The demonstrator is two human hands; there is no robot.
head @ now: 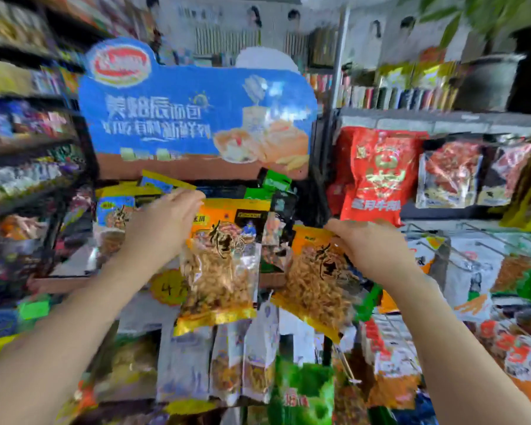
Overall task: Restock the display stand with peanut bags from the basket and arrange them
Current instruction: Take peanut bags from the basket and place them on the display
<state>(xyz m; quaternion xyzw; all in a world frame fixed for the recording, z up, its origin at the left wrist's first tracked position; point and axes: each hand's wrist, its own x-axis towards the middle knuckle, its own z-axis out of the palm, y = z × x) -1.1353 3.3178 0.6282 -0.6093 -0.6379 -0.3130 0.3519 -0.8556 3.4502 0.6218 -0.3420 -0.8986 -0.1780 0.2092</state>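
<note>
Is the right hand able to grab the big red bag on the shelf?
Probably not yet: the right hand is gripping an orange peanut bag. The red bag stands close above it with nothing between.

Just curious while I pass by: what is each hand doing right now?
Left hand: holds the upright peanut bag by its top edge.
Right hand: holds the tilted peanut bag by its top.

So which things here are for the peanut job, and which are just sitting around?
For the job:
left hand holding a peanut bag
right hand holding a second peanut bag
blue-topped display stand

Just sitting around:
big red bag
green packets
</note>
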